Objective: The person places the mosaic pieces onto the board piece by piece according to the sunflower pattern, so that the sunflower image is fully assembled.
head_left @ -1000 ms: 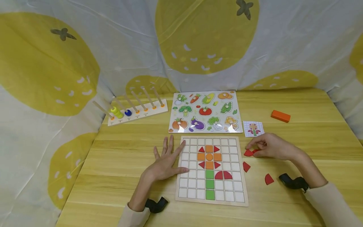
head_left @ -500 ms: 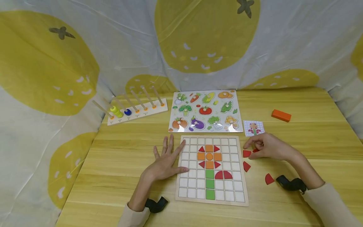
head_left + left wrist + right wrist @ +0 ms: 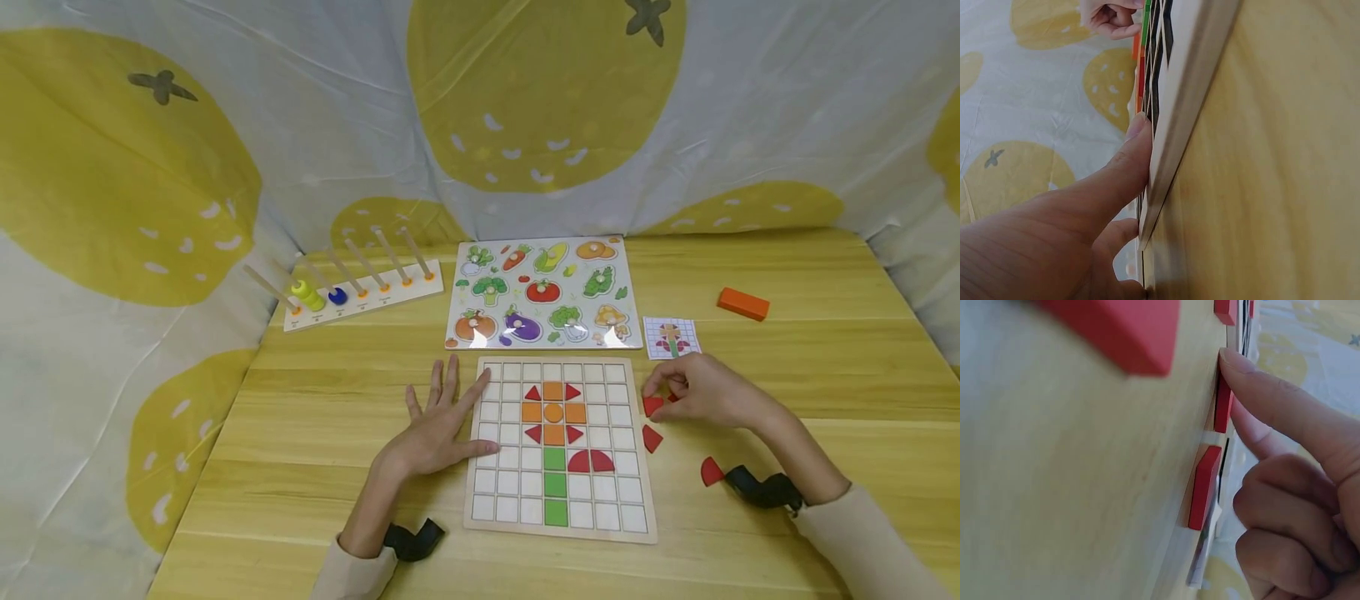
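My left hand [image 3: 431, 437] lies spread at the left edge of the wooden grid board [image 3: 506, 508], with index finger and thumb [image 3: 1132, 153] on its border. On the board, orange squares, an orange circle [image 3: 553, 412], red triangles and green squares [image 3: 555, 483] form a flower shape; two red quarter-circles [image 3: 591, 462] sit right of the stem. Right of the board, my right hand [image 3: 701, 392] pinches a red quarter-circle piece [image 3: 1224, 406] between thumb and index finger, other fingers curled. Another red piece [image 3: 1205, 487] lies beside that hand, partly hidden under it in the head view.
Loose red quarter-circles [image 3: 652, 438] [image 3: 712, 472] lie right of the board, one by the right wrist camera. Behind stand a pattern card [image 3: 660, 333], a vegetable puzzle [image 3: 510, 287], an orange block [image 3: 743, 304] and a peg stand with rings [image 3: 375, 293]. A patterned cloth hangs behind.
My right thumb and index finger have closed on a red quarter-circle, which earlier shifted slightly left and turned. The right wrist has moved a little left. My left hand stays in place.
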`<state>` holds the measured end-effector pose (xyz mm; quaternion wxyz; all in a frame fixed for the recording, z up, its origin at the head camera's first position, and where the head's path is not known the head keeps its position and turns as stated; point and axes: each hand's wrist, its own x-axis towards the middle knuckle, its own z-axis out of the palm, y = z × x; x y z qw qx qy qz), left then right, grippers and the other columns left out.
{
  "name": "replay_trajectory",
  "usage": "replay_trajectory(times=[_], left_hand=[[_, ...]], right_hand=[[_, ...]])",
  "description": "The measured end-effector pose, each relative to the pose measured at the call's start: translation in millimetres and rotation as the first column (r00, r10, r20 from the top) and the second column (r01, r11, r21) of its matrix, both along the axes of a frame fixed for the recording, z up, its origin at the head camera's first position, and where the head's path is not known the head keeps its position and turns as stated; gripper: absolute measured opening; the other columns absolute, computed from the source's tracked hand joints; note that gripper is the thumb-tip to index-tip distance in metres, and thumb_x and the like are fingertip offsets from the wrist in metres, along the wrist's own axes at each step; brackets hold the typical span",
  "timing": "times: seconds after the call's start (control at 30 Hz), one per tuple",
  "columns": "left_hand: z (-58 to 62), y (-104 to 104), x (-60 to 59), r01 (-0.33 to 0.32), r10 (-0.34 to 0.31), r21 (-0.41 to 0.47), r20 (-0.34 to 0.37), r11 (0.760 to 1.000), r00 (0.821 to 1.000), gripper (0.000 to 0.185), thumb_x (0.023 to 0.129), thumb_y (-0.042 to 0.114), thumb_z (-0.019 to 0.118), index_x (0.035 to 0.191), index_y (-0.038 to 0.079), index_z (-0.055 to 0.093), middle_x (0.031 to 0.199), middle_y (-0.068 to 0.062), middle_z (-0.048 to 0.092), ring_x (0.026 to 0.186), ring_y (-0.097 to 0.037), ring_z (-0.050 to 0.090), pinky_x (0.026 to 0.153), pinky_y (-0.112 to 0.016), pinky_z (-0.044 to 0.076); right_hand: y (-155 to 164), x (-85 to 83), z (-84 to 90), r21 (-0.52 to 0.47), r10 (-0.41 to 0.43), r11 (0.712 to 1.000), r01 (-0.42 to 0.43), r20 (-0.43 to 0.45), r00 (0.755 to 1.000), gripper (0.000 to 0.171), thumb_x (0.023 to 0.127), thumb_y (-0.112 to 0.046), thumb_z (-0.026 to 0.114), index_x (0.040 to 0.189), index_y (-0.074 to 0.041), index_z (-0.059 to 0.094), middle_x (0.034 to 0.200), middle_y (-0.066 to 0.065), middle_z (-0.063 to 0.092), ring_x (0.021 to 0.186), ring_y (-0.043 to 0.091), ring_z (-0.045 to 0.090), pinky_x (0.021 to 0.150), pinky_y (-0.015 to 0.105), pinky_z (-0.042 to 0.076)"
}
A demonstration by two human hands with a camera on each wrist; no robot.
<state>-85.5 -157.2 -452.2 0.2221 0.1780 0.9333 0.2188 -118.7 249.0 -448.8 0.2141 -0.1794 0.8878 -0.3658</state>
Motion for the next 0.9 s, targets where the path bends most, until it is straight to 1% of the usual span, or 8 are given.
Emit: replay_trajectory(times=[0.13,0.27,0.4,0.5,0.6,0.7,0.8,0.9], left_hand=[[0.8,0.1,-0.4,-0.004,0.004,-0.003,0.000,1.000,1.000,0.100,0.094,0.055,0.070,0.168,0.027,0.010,0.170,-0.019,-0.025,0.156,-0.044,-0.027,0.112,-0.083,-0.016],[1.1,0.0,-0.4,-0.008,0.008,-0.009,0.000,1.000,1.000,0.100,0.093,0.056,0.070,0.168,0.027,0.010,0.170,-0.019,-0.025,0.156,-0.043,-0.027,0.112,-0.083,-0.016],[1.0,-0.1,-0.3,-0.009,0.009,-0.006,0.000,1.000,1.000,0.100,0.093,0.056,0.070,0.168,0.027,0.011,0.170,-0.019,-0.025,0.156,-0.043,-0.027,0.112,-0.082,-0.017],[0.9,0.0,-0.1,-0.007,0.007,-0.001,0.004,1.000,1.000,0.100,0.093,0.056,0.070,0.168,0.028,0.010,0.170,-0.018,-0.026,0.156,-0.043,-0.028,0.112,-0.082,-0.017],[0.8,0.1,0.0,-0.005,0.005,0.003,0.007,1.000,1.000,0.099,0.094,0.056,0.070,0.168,0.028,0.010,0.170,-0.018,-0.027,0.156,-0.043,-0.028,0.112,-0.082,-0.017],[0.8,-0.1,-0.1,-0.004,0.004,-0.002,0.006,1.000,1.000,0.099,0.094,0.056,0.070,0.168,0.028,0.010,0.170,-0.018,-0.027,0.156,-0.043,-0.028,0.112,-0.082,-0.017],[0.8,-0.2,0.0,-0.003,0.003,-0.007,0.001,1.000,1.000,0.099,0.094,0.056,0.070,0.168,0.028,0.010,0.170,-0.018,-0.026,0.156,-0.043,-0.028,0.112,-0.083,-0.016],[0.9,-0.2,0.2,-0.003,0.003,-0.007,-0.001,1.000,1.000,0.099,0.094,0.056,0.070,0.168,0.028,0.010,0.170,-0.018,-0.026,0.156,-0.043,-0.028,0.112,-0.082,-0.016]], right_hand=[[-1.5,-0.4,2.1,0.003,0.007,1.000,-0.007,-0.002,1.000,0.023,0.082,-0.023,0.088,0.099,-0.013,0.077,0.061,-0.007,0.038,0.055,0.004,0.033,0.052,0.022,0.028],[-11.2,5.2,9.5,-0.049,0.021,0.999,-0.020,0.022,1.000,0.025,0.082,-0.024,0.088,0.101,-0.012,0.077,0.061,-0.007,0.036,0.054,0.002,0.031,0.052,0.021,0.027],[-36.7,21.8,19.6,-0.105,0.060,0.993,-0.054,0.059,0.996,0.024,0.081,-0.023,0.089,0.099,-0.013,0.077,0.059,-0.009,0.034,0.053,0.002,0.031,0.051,0.020,0.027],[-61.0,38.8,22.2,-0.109,0.087,0.991,-0.079,0.073,0.993,0.022,0.081,-0.024,0.089,0.097,-0.016,0.078,0.058,-0.010,0.035,0.053,0.002,0.033,0.051,0.020,0.027],[-81.7,54.4,19.0,-0.092,0.104,0.991,-0.099,0.058,0.993,0.019,0.080,-0.023,0.090,0.094,-0.018,0.078,0.059,-0.011,0.041,0.055,0.002,0.036,0.053,0.019,0.028],[-95.5,65.1,12.5,-0.070,0.117,0.991,-0.114,0.037,0.992,0.017,0.079,-0.021,0.091,0.091,-0.020,0.078,0.060,-0.012,0.043,0.056,0.002,0.038,0.055,0.019,0.029],[-102.3,70.3,6.5,-0.071,0.118,0.991,-0.116,0.035,0.992,0.019,0.077,-0.019,0.092,0.088,-0.021,0.077,0.059,-0.012,0.042,0.055,0.002,0.038,0.054,0.019,0.028],[-103.5,70.8,2.8,-0.081,0.113,0.991,-0.109,0.035,0.993,0.019,0.076,-0.019,0.093,0.086,-0.022,0.077,0.059,-0.011,0.042,0.054,0.003,0.038,0.053,0.019,0.028]])
